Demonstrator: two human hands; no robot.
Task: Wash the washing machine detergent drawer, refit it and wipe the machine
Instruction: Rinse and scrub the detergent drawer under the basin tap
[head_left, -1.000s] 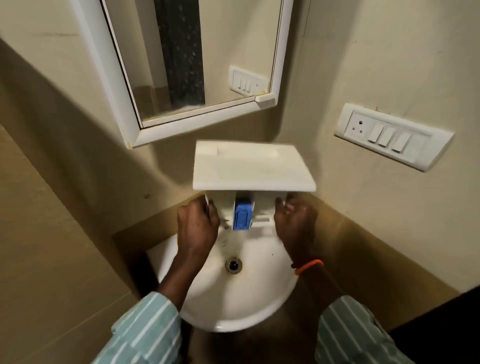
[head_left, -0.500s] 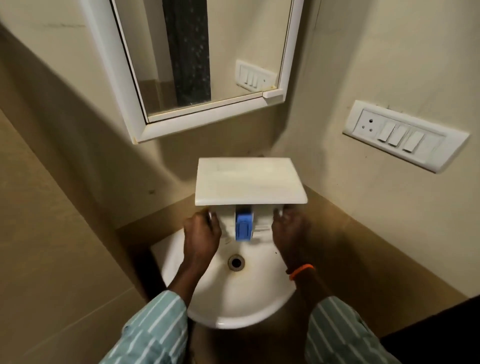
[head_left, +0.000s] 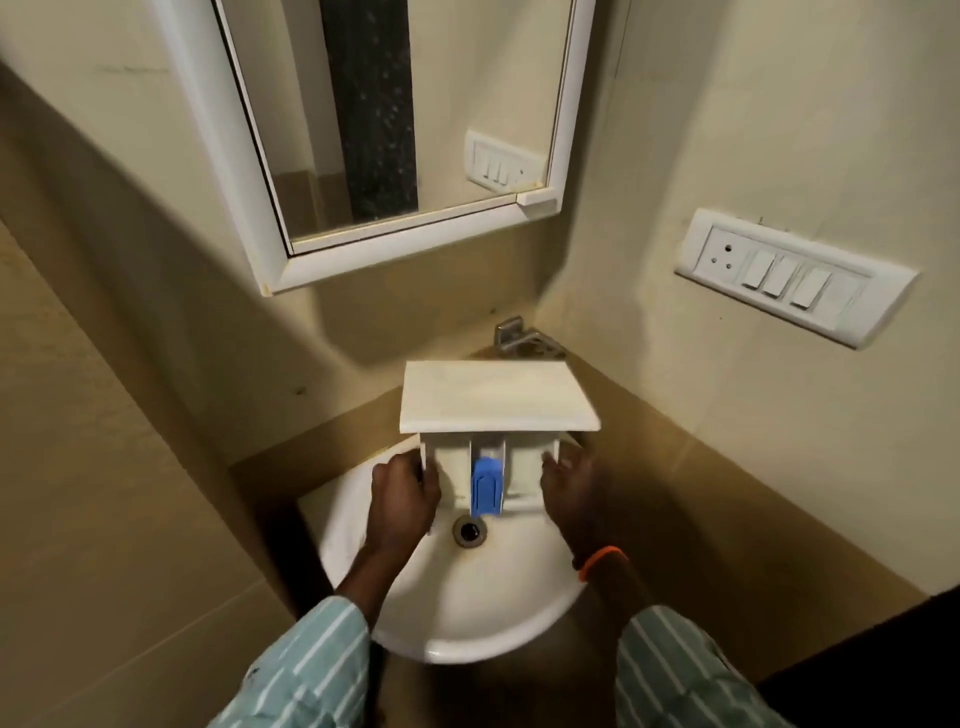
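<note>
Held over the white basin at centre frame: the detergent drawer, white, its broad front panel turned toward the wall and its compartments facing the camera. Inside the drawer, in the middle compartment, a blue insert, standing just above the drain in the picture.

Left hand on the drawer's left side wall, fingers wrapped around that edge and clamped on it. Right hand at the drawer's right side wall, fingers curled against the edge; grip there partly hidden, so hard to tell whether closed on the wall or only pressed to it. On the right wrist, an orange band. Both forearms in striped green-and-white sleeves, entering from the bottom of the frame.

Behind the drawer, at the wall corner, a metal tap, just clear of the drawer's top edge. Upper centre: a white-framed mirror, tilted in the wide-angle view, reflecting a switch plate. Right of frame, on the side wall: a white switchboard with a socket and several rocker switches. Beige tiles on both walls around the basin, darker tan band lower down.
</note>
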